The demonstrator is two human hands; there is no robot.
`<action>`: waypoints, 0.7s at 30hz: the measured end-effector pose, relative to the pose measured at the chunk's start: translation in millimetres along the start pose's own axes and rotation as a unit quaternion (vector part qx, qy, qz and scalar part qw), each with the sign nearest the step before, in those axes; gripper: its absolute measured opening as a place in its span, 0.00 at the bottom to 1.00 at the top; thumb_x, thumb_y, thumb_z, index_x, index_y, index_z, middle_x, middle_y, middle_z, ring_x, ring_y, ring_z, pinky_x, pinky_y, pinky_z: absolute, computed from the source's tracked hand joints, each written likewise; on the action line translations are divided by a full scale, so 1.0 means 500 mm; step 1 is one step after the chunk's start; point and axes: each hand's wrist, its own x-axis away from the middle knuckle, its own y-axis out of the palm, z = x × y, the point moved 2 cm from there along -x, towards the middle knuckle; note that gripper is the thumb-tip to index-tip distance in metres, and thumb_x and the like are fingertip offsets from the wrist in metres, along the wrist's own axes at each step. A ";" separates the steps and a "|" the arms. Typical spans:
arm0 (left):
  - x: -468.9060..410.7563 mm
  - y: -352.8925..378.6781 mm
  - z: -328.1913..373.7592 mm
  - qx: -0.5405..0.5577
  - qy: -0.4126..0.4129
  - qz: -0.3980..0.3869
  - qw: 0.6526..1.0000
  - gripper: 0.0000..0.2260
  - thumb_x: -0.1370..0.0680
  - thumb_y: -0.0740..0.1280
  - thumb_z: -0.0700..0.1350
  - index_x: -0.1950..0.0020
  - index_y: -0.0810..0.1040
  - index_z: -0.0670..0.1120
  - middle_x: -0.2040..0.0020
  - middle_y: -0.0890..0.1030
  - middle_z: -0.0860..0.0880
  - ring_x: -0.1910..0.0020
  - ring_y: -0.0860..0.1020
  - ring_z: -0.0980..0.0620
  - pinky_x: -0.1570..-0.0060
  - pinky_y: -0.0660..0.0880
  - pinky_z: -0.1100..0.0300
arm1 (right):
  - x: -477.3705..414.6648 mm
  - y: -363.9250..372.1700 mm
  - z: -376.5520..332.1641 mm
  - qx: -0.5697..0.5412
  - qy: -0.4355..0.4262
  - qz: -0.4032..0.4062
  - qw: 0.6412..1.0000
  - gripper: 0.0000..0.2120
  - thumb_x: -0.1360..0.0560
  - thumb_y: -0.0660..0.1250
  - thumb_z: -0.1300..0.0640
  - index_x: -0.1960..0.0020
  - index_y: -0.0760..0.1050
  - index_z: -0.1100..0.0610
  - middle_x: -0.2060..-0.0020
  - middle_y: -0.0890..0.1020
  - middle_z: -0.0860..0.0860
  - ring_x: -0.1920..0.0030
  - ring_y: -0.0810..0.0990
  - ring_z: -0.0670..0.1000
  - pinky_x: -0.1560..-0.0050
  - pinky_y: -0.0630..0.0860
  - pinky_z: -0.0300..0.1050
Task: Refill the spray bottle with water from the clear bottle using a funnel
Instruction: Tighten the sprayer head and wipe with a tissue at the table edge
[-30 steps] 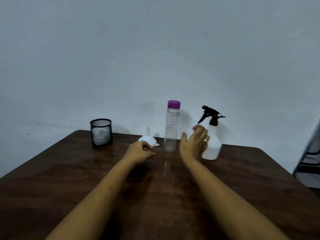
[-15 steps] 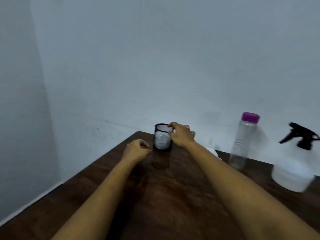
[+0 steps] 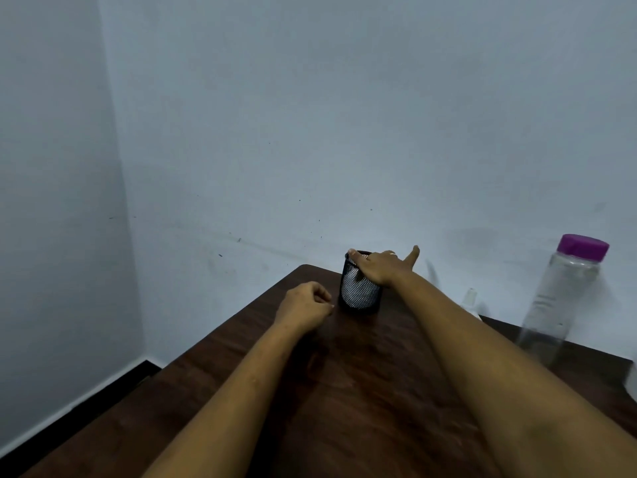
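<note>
The clear bottle (image 3: 565, 298) with a purple cap stands upright at the right, near the wall. Left of it, the white funnel (image 3: 471, 300) shows only its spout behind my right forearm. Only a pale sliver of the spray bottle (image 3: 633, 377) shows at the right edge. My right hand (image 3: 382, 267) lies across the top of a black mesh cup (image 3: 360, 294), fingers over its rim and thumb spread away. My left hand (image 3: 306, 307) rests as a fist on the table just left of the cup, holding nothing.
The dark wooden table (image 3: 344, 391) has its far left corner just behind the mesh cup. A pale wall runs close behind the objects, and another wall stands to the left, with dark floor below.
The view has swung left, pushing the spray bottle almost out of frame. My right hand went from beside the spray bottle to the mesh cup. The left fist has stayed put.
</note>
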 end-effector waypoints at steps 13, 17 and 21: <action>0.044 -0.006 0.057 0.040 0.008 0.007 0.999 0.05 0.30 0.71 0.44 0.59 0.76 0.52 0.65 0.78 0.57 0.52 0.79 0.51 0.52 0.74 0.59 | 0.074 -0.108 0.028 -0.507 -0.012 0.224 0.832 0.06 0.30 0.68 0.63 0.54 0.79 0.57 0.56 0.77 0.50 0.53 0.76 0.51 0.48 0.74 0.45; 0.085 -0.017 0.122 0.160 0.032 0.026 0.986 0.16 0.28 0.72 0.48 0.43 0.74 0.49 0.56 0.80 0.53 0.54 0.77 0.54 0.55 0.69 0.62 | 0.140 -0.136 0.049 -0.608 -0.019 0.144 0.780 0.11 0.29 0.71 0.62 0.48 0.74 0.57 0.56 0.75 0.53 0.63 0.77 0.49 0.64 0.78 0.42; 0.146 -0.020 0.214 0.273 0.057 -0.014 0.960 0.19 0.27 0.70 0.54 0.40 0.70 0.53 0.46 0.79 0.49 0.48 0.78 0.51 0.49 0.75 0.57 | 0.225 -0.165 0.082 -0.577 -0.038 0.088 0.811 0.11 0.27 0.70 0.52 0.51 0.77 0.59 0.59 0.78 0.53 0.64 0.76 0.49 0.71 0.73 0.38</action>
